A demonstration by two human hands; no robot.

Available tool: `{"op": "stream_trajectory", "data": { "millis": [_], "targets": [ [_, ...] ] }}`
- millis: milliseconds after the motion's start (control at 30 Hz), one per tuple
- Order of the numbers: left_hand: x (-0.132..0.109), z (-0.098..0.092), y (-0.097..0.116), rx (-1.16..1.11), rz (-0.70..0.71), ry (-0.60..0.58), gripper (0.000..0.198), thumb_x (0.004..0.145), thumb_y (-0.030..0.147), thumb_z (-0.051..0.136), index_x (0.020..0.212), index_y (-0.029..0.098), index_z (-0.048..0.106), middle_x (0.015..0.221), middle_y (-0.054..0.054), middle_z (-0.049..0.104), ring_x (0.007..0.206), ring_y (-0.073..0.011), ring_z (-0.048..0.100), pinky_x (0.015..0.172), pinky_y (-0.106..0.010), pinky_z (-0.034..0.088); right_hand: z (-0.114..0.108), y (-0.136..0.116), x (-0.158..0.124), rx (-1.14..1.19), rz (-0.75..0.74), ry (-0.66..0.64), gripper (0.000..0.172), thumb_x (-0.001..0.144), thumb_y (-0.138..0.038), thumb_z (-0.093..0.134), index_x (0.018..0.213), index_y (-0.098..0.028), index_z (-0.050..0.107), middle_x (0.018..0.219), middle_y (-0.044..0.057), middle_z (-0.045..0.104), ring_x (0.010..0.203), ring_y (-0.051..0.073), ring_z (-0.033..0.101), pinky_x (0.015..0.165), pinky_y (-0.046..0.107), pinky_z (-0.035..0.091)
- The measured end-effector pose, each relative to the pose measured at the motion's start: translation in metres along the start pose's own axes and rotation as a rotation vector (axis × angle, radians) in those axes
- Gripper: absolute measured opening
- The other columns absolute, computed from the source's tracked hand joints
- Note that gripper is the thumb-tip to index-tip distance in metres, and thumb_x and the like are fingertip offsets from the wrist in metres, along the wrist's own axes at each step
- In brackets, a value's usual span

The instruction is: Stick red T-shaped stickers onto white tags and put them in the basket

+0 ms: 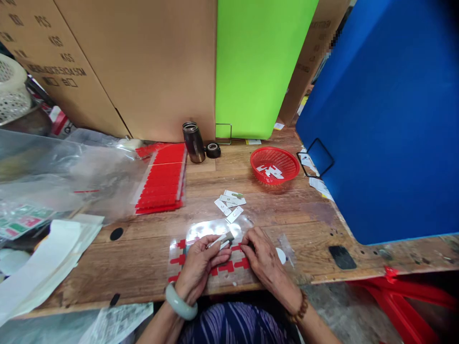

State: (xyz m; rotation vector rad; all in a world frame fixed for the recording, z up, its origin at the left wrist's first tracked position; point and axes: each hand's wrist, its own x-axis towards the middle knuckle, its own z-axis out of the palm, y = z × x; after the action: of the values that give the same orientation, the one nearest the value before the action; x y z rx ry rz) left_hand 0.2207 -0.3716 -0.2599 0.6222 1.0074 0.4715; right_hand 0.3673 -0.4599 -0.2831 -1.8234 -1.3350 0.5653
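Observation:
My left hand [205,262] is closed round a few small white cards [223,240], held between thumb and fingers. Beneath both hands lies a clear plastic sheet [210,227] bearing red tabbed stickers [225,267]. Over the sheet's right part, my right hand [263,255] has its thumb and index finger pinched together at a red sticker; what sits between the fingertips is too small to make out. Just beyond the sheet, several more white cards [234,215] lie loosely on the wooden table [143,267].
A red basket [274,155] holds white pieces. Stacked red sticker sheets [163,179] lie at left, near a dark flask [194,143] and its black lid [213,150]. Cardboard [161,62], a green panel [258,67] and a blue panel [390,124] wall the back and right. Plastic film [71,172] covers the left side.

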Motion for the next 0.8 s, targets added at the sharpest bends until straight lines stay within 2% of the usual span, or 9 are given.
{"op": "stream_trajectory", "data": {
  "millis": [67, 167, 233, 300, 500, 667, 800],
  "targets": [
    [-0.004, 0.002, 0.002, -0.001, -0.028, -0.024, 0.014, 0.079, 0.006, 0.06, 0.092, 0.009, 0.058, 0.077, -0.011, 0.071, 0.061, -0.0126, 0.068, 0.062, -0.019, 0.056, -0.003, -0.004, 0.0, 0.116, 0.029, 0.013, 0.007, 0.085, -0.015, 0.049, 0.088, -0.02, 0.054, 0.088, 0.003, 0.052, 0.082, 0.018, 0.05, 0.075, 0.032, 0.04],
    [-0.013, 0.004, 0.006, 0.027, -0.059, -0.083, 0.016, 0.079, 0.007, 0.06, 0.095, 0.007, 0.058, 0.077, -0.011, 0.07, 0.059, -0.0122, 0.067, 0.059, -0.019, 0.056, -0.008, -0.007, 0.0, 0.41, 0.103, -0.12, 0.024, 0.082, -0.023, 0.058, 0.106, -0.021, 0.056, 0.087, 0.001, 0.054, 0.076, 0.015, 0.051, 0.07, 0.028, 0.043],
    [-0.019, 0.004, 0.007, 0.049, -0.083, -0.136, 0.016, 0.078, 0.009, 0.062, 0.094, 0.006, 0.059, 0.077, -0.011, 0.07, 0.058, -0.0117, 0.067, 0.057, -0.017, 0.055, -0.012, -0.007, 0.0, 0.588, 0.161, -0.226, 0.029, 0.079, -0.028, 0.063, 0.107, -0.022, 0.058, 0.082, 0.0, 0.056, 0.072, 0.013, 0.051, 0.068, 0.026, 0.043],
    [-0.023, 0.004, 0.009, 0.061, -0.104, -0.179, 0.017, 0.078, 0.011, 0.064, 0.093, 0.005, 0.059, 0.077, -0.011, 0.069, 0.058, -0.0111, 0.066, 0.057, -0.016, 0.054, -0.014, -0.008, -0.001, 0.687, 0.198, -0.26, 0.026, 0.078, -0.031, 0.065, 0.102, -0.021, 0.061, 0.082, 0.0, 0.058, 0.073, 0.013, 0.053, 0.069, 0.025, 0.043],
    [-0.029, 0.002, 0.014, 0.064, -0.167, -0.266, 0.02, 0.075, 0.015, 0.068, 0.091, 0.005, 0.061, 0.075, -0.01, 0.069, 0.055, -0.0102, 0.065, 0.052, -0.015, 0.053, -0.019, -0.016, -0.005, 0.678, 0.165, -0.258, 0.018, 0.079, -0.032, 0.064, 0.092, -0.02, 0.064, 0.084, 0.0, 0.061, 0.078, 0.013, 0.056, 0.073, 0.025, 0.043],
    [-0.029, 0.002, 0.014, 0.076, -0.16, -0.242, 0.019, 0.075, 0.013, 0.066, 0.091, 0.005, 0.06, 0.074, -0.01, 0.07, 0.053, -0.0099, 0.065, 0.052, -0.016, 0.053, -0.017, -0.018, -0.007, 0.685, 0.183, -0.251, 0.017, 0.081, -0.032, 0.061, 0.092, -0.02, 0.063, 0.083, 0.0, 0.063, 0.077, 0.012, 0.057, 0.073, 0.024, 0.045],
    [-0.021, 0.002, 0.008, 0.104, -0.096, -0.139, 0.015, 0.079, 0.01, 0.06, 0.094, 0.006, 0.058, 0.077, -0.012, 0.071, 0.058, -0.0113, 0.067, 0.058, -0.017, 0.055, -0.017, -0.009, -0.005, 0.579, 0.173, -0.226, 0.034, 0.083, -0.031, 0.058, 0.115, -0.022, 0.054, 0.098, 0.002, 0.062, 0.082, 0.013, 0.058, 0.077, 0.026, 0.046]
  ]
}}
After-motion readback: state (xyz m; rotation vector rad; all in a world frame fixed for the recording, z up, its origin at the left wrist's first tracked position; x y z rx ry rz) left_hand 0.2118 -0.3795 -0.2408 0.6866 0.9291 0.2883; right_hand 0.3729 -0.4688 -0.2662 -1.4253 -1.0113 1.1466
